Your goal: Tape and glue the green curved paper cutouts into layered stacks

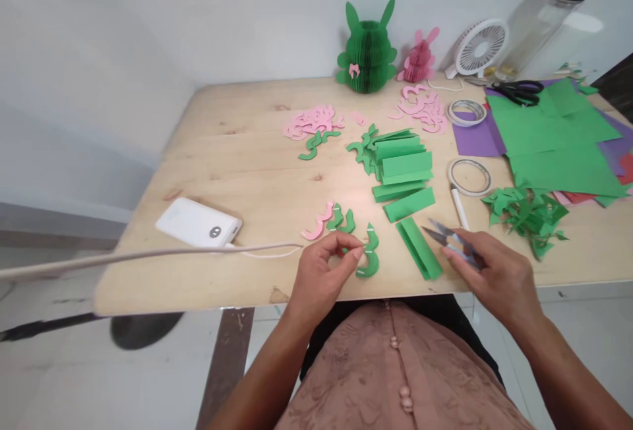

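My left hand (326,270) pinches a curved green paper cutout (368,264) with pale strips on it, between thumb and forefinger, just above the table's front. Fingers of my right hand (499,272) are wrapped round small thread snips (451,239), whose blades are apart and point left. Between the hands lies a folded green paper strip (419,248). Just beyond my left hand are a wavy pink cutout (319,222) and more green cutouts (342,219). Farther up sit a stack of folded green strips (403,159) and a pile of green cutouts (364,148).
Pink cutouts (314,121), tape rolls (469,176), a white pen (459,207), green scraps (531,215), coloured sheets (558,126) and black scissors (519,92) lie around. Paper rabbits (370,54), a fan (481,47) and a bottle (541,28) stand behind. A cable crosses from a power bank (198,220).
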The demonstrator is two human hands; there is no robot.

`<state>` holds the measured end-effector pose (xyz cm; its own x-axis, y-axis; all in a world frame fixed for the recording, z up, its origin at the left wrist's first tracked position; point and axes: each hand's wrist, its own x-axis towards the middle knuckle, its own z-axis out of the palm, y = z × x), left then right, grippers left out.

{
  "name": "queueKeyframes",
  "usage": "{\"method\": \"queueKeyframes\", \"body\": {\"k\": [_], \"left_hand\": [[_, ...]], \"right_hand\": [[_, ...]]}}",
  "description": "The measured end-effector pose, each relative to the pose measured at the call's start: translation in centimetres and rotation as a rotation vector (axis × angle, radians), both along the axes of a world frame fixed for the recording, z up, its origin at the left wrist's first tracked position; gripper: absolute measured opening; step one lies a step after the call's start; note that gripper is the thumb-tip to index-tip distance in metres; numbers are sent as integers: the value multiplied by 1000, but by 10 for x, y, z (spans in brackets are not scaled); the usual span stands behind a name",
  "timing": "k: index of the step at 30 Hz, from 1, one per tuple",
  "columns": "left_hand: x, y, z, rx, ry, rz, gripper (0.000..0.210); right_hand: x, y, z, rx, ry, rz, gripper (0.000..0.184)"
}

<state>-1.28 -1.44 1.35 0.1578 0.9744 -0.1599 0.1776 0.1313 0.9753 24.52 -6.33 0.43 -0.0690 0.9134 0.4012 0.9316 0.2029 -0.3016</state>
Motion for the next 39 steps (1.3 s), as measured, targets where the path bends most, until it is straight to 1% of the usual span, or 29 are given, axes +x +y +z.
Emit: {"method": "queueKeyframes", "body": {"k": [1, 4, 7, 11, 14, 17, 20, 23, 25, 27, 29, 30, 32, 35, 37, 39], "left_hand": [[0, -2, -2, -40, -42, 1, 10], [2, -9, -6, -149, -139, -4, 13], [2, -17, -4, -199, -162, 4, 14], [0, -26, -3, -238, -174, 17, 13], [-3, -30, -7, -259, -199, 49, 12], [-4, -32, -12, -274, -230, 65, 13], [-4, -33, -13, -300, -250, 66, 13], [-3, -32, -11, -313, -266, 66, 13], [-3, -31, -11, -314, -276, 64, 13], [-3, -31, -11, -319, -290, 63, 13], [-3, -32, -11, -336, -312, 60, 13], [-3, -32, -12, -346, -324, 55, 13], [-3, -34, -11, -363, -339, 40, 13], [-3, -38, -10, -364, -329, -3, 12], [-2, -41, -10, -327, -292, -42, 10], [-2, -45, -10, -216, -206, -58, 8]], "right_hand": [[10, 1, -4, 34, -16, -75, 26], [34, 6, -16, 71, -54, -285, 33], [49, 14, -26, 96, -117, -429, 39], [56, 26, -30, 23, -218, -506, 36], [54, 33, -30, -1, -259, -549, 35], [50, 37, -30, 2, -273, -555, 37], [50, 39, -29, 6, -280, -522, 37], [49, 38, -24, 62, -245, -503, 38], [40, 33, -15, 104, -161, -484, 35], [23, 24, -4, 77, -23, -393, 28], [-1, 15, 6, 21, 160, -284, 20], [-15, 10, 10, -32, 255, -209, 16], [-41, 2, 15, -209, 416, -28, 11], [-71, -6, 18, -390, 588, 125, 12], [-81, -8, 18, -499, 672, 155, 13], [-85, -9, 17, -632, 785, 134, 15]]}}
